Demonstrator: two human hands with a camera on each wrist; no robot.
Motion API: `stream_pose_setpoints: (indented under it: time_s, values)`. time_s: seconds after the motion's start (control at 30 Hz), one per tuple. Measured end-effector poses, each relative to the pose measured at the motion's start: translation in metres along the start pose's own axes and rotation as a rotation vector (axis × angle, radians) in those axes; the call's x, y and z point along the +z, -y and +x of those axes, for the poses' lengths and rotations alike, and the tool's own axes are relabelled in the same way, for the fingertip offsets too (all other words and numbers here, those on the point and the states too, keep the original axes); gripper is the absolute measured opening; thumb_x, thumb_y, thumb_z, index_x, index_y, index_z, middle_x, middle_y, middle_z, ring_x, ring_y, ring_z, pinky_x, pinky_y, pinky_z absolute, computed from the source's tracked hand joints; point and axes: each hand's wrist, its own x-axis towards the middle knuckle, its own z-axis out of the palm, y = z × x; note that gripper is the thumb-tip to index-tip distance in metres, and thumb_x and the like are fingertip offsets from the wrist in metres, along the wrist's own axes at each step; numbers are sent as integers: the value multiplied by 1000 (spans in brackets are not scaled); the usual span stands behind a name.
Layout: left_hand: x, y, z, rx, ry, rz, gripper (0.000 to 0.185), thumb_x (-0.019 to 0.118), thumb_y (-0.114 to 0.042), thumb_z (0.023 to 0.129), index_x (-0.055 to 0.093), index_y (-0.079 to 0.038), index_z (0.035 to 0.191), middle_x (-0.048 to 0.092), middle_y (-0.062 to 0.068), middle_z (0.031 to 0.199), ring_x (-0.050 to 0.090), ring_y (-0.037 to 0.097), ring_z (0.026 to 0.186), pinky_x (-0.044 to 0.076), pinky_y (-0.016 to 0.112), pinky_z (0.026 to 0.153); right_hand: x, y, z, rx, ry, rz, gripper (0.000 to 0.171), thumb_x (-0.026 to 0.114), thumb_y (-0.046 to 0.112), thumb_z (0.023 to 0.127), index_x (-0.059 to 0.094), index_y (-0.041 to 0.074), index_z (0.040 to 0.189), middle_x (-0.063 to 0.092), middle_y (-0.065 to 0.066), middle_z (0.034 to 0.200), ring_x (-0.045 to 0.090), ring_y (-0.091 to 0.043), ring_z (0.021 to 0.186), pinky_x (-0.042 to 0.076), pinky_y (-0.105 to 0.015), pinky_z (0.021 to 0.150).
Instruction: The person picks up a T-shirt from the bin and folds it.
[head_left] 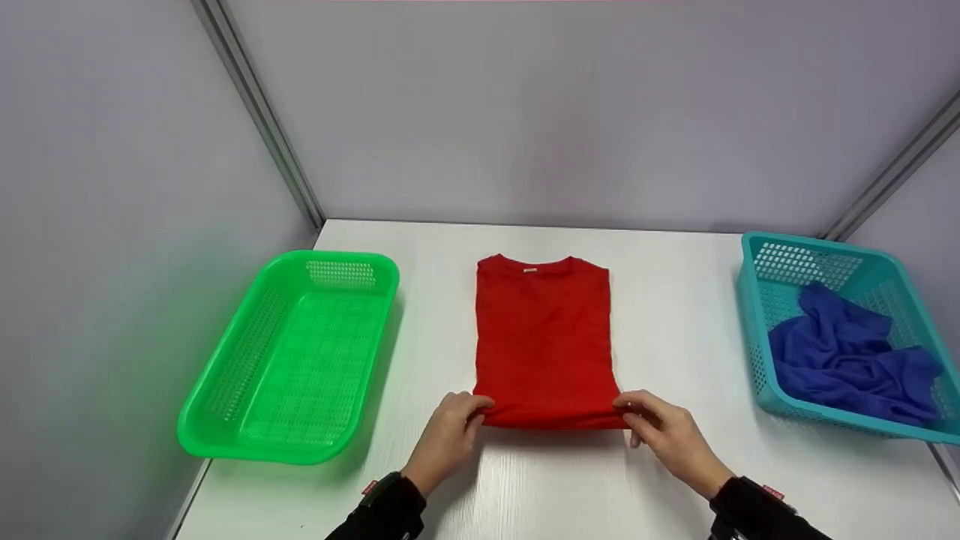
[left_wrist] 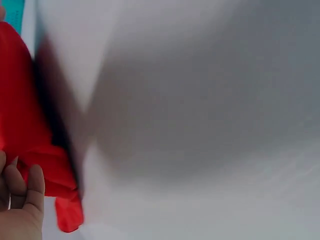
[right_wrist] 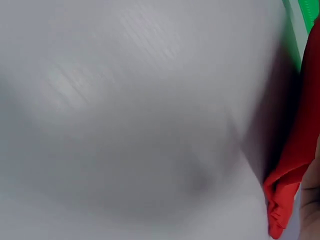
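Note:
A red T-shirt [head_left: 544, 341] lies folded into a long rectangle in the middle of the white table [head_left: 525, 487], collar away from me. My left hand [head_left: 454, 431] pinches its near left corner, and my right hand [head_left: 656, 427] pinches its near right corner. In the left wrist view the red cloth [left_wrist: 30, 145] bunches beside my fingers [left_wrist: 22, 192]. The right wrist view catches the shirt's gathered corner [right_wrist: 287, 190] at the frame's right edge.
A green basket [head_left: 296, 356] stands at the left with nothing in it. At the right a teal basket [head_left: 757, 315] holds a crumpled blue cloth [head_left: 847, 352]. Grey walls close in the back and sides.

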Motion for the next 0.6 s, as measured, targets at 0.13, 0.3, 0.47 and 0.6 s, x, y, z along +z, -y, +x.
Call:
stream_pose_setpoints:
  time_s: [0.13,0.3,0.47,0.6]
  values:
    - [-12,-12,7,22,27,25,25,73,10,93,75,-3,114,77,6,104,62,23,98,58,30,88,-5,11,4,-182,-70,-126,30,73,-5,95,78,7,122,72,4,86,66,-7,73,45,-16,66]
    - [-20,-22,12,37,118,94,29,80,5,90,73,-4,117,73,5,107,58,23,103,57,30,90,-7,16,8,-361,-90,-280,43,81,-14,82,76,2,122,73,3,96,68,-7,84,47,-5,79]
    - [-24,-24,13,194,-29,296,19,82,4,88,76,-6,102,67,4,95,55,20,93,55,25,77,-6,23,12,-519,-198,-421,41,86,-16,74,79,3,109,70,1,95,65,-12,83,49,-6,79]
    - [-34,-26,20,301,-187,365,13,86,-2,86,77,-10,91,57,4,90,49,20,89,49,24,71,-13,36,17,-587,-283,-448,36,87,-16,71,80,5,99,64,-2,94,57,-13,84,45,-14,75]
